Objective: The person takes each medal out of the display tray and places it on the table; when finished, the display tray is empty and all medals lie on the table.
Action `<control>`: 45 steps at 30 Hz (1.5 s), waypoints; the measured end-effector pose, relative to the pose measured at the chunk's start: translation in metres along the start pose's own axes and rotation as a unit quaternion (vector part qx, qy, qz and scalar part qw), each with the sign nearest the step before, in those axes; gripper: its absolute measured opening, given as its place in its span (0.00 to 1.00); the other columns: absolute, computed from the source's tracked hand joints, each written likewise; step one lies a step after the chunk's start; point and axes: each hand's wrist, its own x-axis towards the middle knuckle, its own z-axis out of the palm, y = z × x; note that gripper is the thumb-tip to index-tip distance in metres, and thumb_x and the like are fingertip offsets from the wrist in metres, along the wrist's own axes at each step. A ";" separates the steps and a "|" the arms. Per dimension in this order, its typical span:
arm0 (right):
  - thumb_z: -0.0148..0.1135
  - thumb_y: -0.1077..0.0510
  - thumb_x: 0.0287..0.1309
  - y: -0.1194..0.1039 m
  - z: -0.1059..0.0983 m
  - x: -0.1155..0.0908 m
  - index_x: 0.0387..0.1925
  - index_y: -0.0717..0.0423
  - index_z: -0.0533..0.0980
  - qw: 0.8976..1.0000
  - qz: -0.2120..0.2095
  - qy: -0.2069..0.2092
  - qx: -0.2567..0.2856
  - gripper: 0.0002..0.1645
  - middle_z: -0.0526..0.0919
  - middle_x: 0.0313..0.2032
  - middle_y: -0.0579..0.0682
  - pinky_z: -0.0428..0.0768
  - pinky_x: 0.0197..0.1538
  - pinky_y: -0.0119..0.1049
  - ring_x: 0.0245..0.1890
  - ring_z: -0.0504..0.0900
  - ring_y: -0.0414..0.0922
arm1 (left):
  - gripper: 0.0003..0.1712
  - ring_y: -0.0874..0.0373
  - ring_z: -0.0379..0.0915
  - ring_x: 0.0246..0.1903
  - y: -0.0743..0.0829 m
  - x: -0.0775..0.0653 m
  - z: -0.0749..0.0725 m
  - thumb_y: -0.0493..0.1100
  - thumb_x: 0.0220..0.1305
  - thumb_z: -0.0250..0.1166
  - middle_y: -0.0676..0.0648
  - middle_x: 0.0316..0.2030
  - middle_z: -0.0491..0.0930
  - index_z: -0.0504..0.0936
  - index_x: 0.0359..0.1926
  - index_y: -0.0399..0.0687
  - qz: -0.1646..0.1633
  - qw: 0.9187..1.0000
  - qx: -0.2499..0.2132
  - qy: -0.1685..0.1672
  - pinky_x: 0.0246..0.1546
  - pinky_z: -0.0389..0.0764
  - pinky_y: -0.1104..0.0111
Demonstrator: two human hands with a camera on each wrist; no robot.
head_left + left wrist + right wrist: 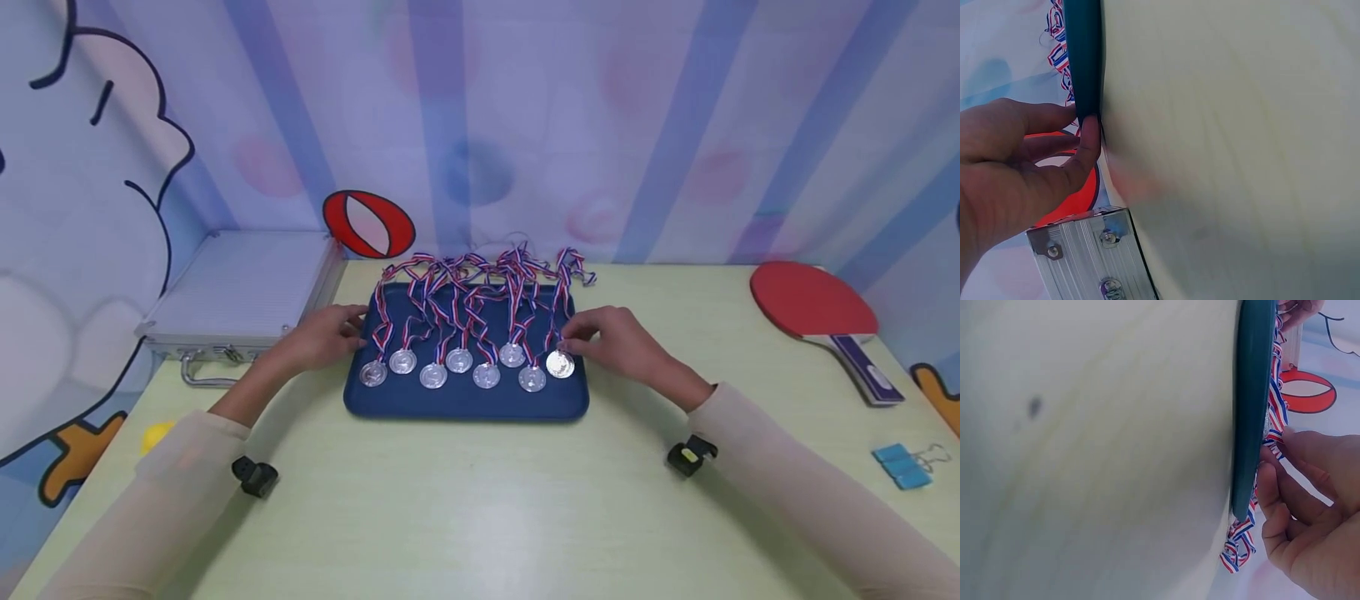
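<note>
Take the tray's middle as the clock's centre, with twelve toward the backdrop (525, 167). Between nine and ten o'clock a silver case (240, 279) lies on the desk (465, 500). At nine, the left hand (326, 336) pinches the rim of the blue tray (465, 406) between thumb and fingers, seemingly to steady it. At three, the right hand (613, 340) pinches a ribbon (555, 329) between thumb and forefinger, just above its medal. The step in hand looks like settling this last medal at the right end of the line; the next move would seem to call for a gentle release, so that the disc doesn't slide. Farther out toward three lies a red paddle (813, 304).

Eight silver medals (432, 376) lie on the tray in a zigzag: the leftmost sits nearer the six o'clock edge, the next a little higher, alternating so to the right end, where the disc gleams brightest. Their raised designs are too small to read. From left to right, striped red, white and blue ribbons run toward twelve, twisting and crossing most thickly mid-tray, and spill past the far edge.
</note>
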 end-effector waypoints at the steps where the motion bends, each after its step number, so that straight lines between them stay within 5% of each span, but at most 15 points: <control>1: 0.63 0.59 0.55 0.000 -0.001 0.000 0.33 0.51 0.82 1.000 0.001 -0.001 0.000 0.04 0.85 0.30 0.45 0.77 0.37 0.35 0.32 0.80 0.40 | 0.33 0.41 0.70 0.54 0.001 0.000 0.000 0.37 0.65 0.54 0.33 0.57 0.71 0.56 0.68 0.34 -0.001 1.000 0.001 0.000 0.52 0.76 0.54; 22: 0.62 0.63 0.53 0.004 -0.003 0.003 0.37 0.59 0.81 0.991 0.077 -0.075 0.076 0.08 0.85 0.33 0.51 0.77 0.35 0.31 0.33 0.80 0.41 | 0.33 0.43 0.71 0.53 0.001 0.004 -0.001 0.36 0.65 0.54 0.34 0.57 0.71 0.55 0.69 0.36 -0.007 1.000 -0.006 -0.013 0.51 0.77 0.55; 38: 0.58 0.63 0.58 0.004 -0.014 0.003 0.35 0.61 0.80 0.997 0.039 -0.060 0.004 0.07 0.84 0.32 0.53 0.74 0.36 0.34 0.32 0.78 0.43 | 0.33 0.42 0.71 0.53 0.002 0.001 -0.001 0.36 0.65 0.54 0.33 0.57 0.71 0.55 0.69 0.35 0.001 1.000 -0.002 -0.010 0.51 0.77 0.55; 45: 0.54 0.63 0.61 0.007 -0.029 0.003 0.37 0.62 0.78 0.997 0.061 -0.055 0.007 0.08 0.83 0.34 0.56 0.74 0.37 0.36 0.33 0.78 0.45 | 0.33 0.43 0.71 0.53 0.002 0.000 -0.001 0.35 0.65 0.54 0.33 0.57 0.70 0.55 0.69 0.35 0.000 1.000 -0.003 -0.011 0.51 0.77 0.55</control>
